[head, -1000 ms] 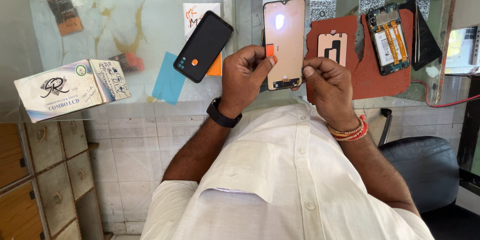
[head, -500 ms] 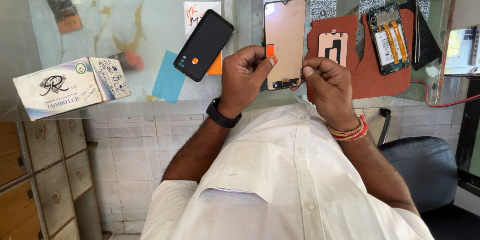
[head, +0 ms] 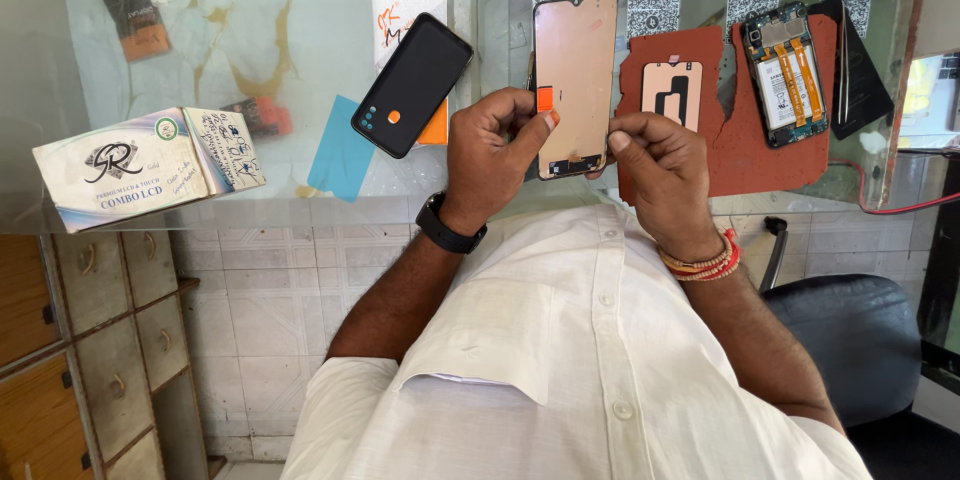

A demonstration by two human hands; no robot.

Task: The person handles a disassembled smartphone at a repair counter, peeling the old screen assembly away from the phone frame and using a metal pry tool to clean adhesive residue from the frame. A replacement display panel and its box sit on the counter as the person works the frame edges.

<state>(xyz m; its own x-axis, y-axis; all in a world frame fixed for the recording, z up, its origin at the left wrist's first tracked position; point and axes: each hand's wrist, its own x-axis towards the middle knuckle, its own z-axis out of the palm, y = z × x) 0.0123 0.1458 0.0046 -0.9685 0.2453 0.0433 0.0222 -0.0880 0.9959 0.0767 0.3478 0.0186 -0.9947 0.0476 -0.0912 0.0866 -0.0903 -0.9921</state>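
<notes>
Fingers of both the left hand and right hand pinch the phone screen panel's lower edges, steadying it above the desk.

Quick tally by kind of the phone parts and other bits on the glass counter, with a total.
Screen panel, held by left hand and right hand: 1
Black back cover: 1
Opened phone body: 1
Small frame part: 1
Red mat: 1
White box: 1
Blue film sheet: 1
Total: 7
</notes>
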